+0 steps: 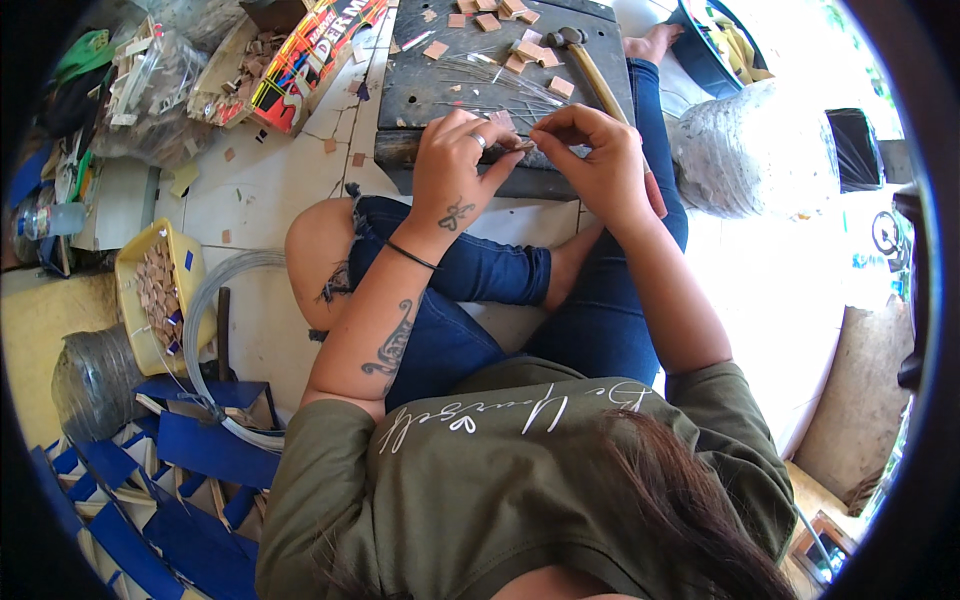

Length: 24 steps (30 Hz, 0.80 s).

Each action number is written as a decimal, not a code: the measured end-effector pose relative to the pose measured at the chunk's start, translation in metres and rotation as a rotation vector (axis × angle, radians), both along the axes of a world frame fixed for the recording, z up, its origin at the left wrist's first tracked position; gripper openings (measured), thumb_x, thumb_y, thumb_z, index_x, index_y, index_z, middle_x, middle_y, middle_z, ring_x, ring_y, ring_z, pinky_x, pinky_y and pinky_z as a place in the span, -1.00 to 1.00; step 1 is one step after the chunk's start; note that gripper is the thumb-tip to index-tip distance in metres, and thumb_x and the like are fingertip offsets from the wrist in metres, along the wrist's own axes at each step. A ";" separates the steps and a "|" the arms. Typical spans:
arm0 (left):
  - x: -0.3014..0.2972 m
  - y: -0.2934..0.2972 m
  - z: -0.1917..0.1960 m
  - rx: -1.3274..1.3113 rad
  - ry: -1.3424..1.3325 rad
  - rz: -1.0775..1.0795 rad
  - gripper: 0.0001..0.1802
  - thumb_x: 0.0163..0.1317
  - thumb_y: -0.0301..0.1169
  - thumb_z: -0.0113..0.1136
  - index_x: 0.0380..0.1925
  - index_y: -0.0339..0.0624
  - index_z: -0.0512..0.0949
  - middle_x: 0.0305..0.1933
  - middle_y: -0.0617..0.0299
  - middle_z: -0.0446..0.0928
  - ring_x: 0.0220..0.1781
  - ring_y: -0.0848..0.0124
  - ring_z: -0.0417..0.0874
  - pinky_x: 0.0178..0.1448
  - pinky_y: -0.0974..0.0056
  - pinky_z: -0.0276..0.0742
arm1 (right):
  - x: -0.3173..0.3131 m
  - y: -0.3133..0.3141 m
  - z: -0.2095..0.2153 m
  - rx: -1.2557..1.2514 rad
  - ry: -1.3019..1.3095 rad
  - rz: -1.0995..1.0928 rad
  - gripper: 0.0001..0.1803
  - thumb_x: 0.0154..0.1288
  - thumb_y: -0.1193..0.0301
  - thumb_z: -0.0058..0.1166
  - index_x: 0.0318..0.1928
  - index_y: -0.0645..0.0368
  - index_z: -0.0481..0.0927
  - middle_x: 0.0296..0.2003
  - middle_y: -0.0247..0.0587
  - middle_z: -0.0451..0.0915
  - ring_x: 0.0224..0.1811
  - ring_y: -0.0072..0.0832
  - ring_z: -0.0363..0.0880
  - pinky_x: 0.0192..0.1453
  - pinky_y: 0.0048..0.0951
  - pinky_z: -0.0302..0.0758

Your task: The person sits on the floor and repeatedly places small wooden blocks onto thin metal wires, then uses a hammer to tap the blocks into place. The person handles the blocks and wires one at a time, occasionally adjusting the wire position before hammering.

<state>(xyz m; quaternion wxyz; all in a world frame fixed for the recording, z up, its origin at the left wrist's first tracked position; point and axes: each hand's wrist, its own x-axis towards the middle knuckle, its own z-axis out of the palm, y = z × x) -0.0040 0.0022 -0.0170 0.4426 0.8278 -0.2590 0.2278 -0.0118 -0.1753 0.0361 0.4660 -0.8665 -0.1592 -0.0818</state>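
Workpiece [523,146], small and brownish, at twelve o'clock, pinched by left hand [458,150] and right hand [607,165]; work on it appears under way. Loose brown squares [487,22] and thin wires [512,78], beyond at twelve o'clock, seemingly await handling; completion cannot be judged.

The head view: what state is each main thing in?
Left hand: pinching a small piece
Right hand: at that small piece, grip unclear
Hammer: lying on the dark work surface
Yellow basket: open, holding brown pieces
Wire coil: looped
Dark tub: open, holding yellow material
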 end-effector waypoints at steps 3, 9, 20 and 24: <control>0.000 0.001 0.001 0.029 0.003 0.004 -0.86 0.03 -0.39 0.40 -0.40 -0.10 0.64 -0.36 0.28 0.64 -0.19 0.24 0.61 0.05 0.16 0.43 | 0.000 0.000 0.000 -0.015 -0.004 0.000 -0.90 0.18 0.55 0.28 -0.30 0.31 0.64 -0.39 -0.26 0.71 -0.29 -0.58 0.71 -0.11 -0.54 0.61; -0.001 0.001 0.001 0.032 -0.007 0.002 -0.86 0.03 -0.40 0.42 -0.40 -0.09 0.65 -0.33 0.25 0.65 -0.17 0.23 0.62 0.06 0.17 0.44 | 0.002 -0.002 0.000 -0.038 -0.005 0.010 -0.90 0.17 0.56 0.28 -0.30 0.31 0.64 -0.37 -0.22 0.70 -0.29 -0.56 0.71 -0.12 -0.53 0.61; -0.001 -0.001 0.006 -0.008 0.056 -0.023 -0.88 0.01 -0.42 0.37 -0.42 -0.10 0.63 -0.35 0.31 0.64 -0.20 0.21 0.57 0.18 0.08 0.39 | 0.006 0.000 0.006 -0.111 0.021 0.028 -0.90 0.17 0.57 0.25 -0.30 0.34 0.64 -0.37 -0.18 0.70 -0.30 -0.53 0.70 -0.15 -0.52 0.61; -0.001 0.000 0.006 0.005 0.024 -0.023 -0.87 0.00 -0.43 0.37 -0.43 -0.10 0.62 -0.35 0.31 0.64 -0.20 0.22 0.57 0.09 0.11 0.40 | 0.005 0.000 0.003 -0.021 0.034 -0.006 -0.87 0.15 0.49 0.25 -0.29 0.28 0.66 -0.39 -0.09 0.70 -0.39 -0.38 0.70 -0.23 -0.42 0.61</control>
